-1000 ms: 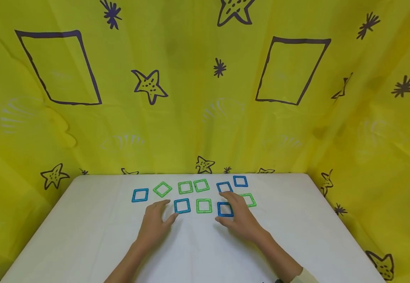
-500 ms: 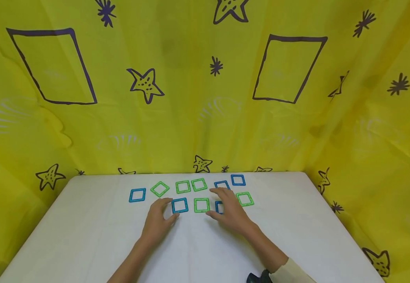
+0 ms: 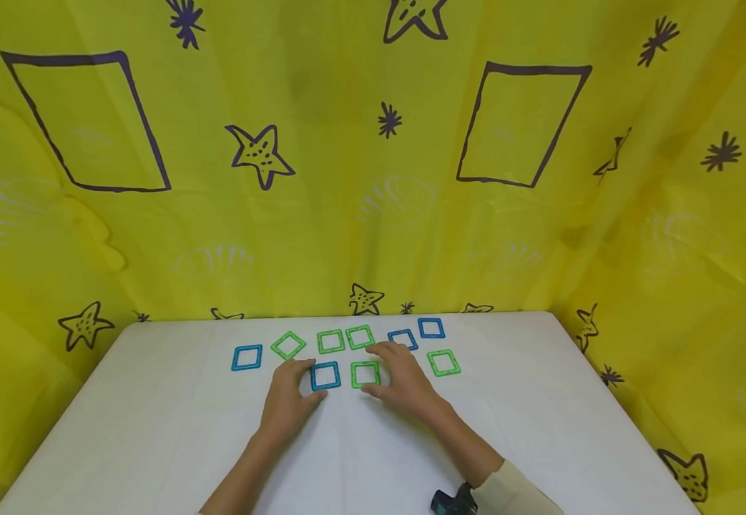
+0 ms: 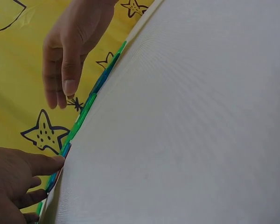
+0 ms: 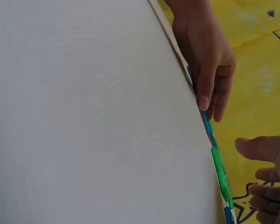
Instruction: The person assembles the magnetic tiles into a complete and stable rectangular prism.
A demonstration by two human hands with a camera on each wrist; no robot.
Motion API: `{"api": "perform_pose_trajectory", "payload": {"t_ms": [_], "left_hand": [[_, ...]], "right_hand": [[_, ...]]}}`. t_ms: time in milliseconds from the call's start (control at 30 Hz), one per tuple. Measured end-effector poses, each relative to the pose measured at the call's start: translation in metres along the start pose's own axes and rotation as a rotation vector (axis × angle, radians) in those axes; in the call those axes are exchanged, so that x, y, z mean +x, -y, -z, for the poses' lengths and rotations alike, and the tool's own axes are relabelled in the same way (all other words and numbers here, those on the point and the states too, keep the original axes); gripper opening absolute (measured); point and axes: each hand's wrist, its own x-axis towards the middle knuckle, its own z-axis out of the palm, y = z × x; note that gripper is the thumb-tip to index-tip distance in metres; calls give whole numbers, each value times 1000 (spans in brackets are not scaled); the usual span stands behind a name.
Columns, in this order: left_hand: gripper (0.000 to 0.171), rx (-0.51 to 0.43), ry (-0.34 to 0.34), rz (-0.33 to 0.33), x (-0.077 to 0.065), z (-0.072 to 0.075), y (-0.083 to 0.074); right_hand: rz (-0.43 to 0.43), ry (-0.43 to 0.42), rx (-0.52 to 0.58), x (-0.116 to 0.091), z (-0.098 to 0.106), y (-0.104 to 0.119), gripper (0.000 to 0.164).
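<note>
In the head view, my left hand is at a blue square frame tile, index fingertip at its top left corner and thumb at its near edge. The right wrist view shows the left thumb against that tile's edge. Beside it lies a green square tile. Over this green tile's right side, my right hand hovers with thumb and fingers spread, holding nothing; the right wrist view shows a gap between its thumb and the green tile. Another blue tile is hidden beneath the right hand.
Farther back lie a blue tile, green tiles and more blue ones. One green tile is right of my right hand. Yellow patterned cloth rises behind the white table. A black device sits by the right cuff.
My right hand has moved left, from over the blue tile to over the green one. My left hand has edged right, up to its blue tile. The tiles hold their places.
</note>
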Motion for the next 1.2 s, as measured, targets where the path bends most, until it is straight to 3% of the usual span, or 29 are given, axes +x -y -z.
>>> {"api": "perform_pose_trajectory", "payload": {"t_ms": [267,900,1200], "left_hand": [[56,24,0,-14,0,-1,-1],[46,11,-55,-98,0,-6,7],[45,-4,-66,-135,0,-5,5]], "right_hand": [[-36,23,-56,7,-8,-4,55],[22,26,-75,10,-14,-11,42],[33,27,-69,10,-15,-11,27]]}}
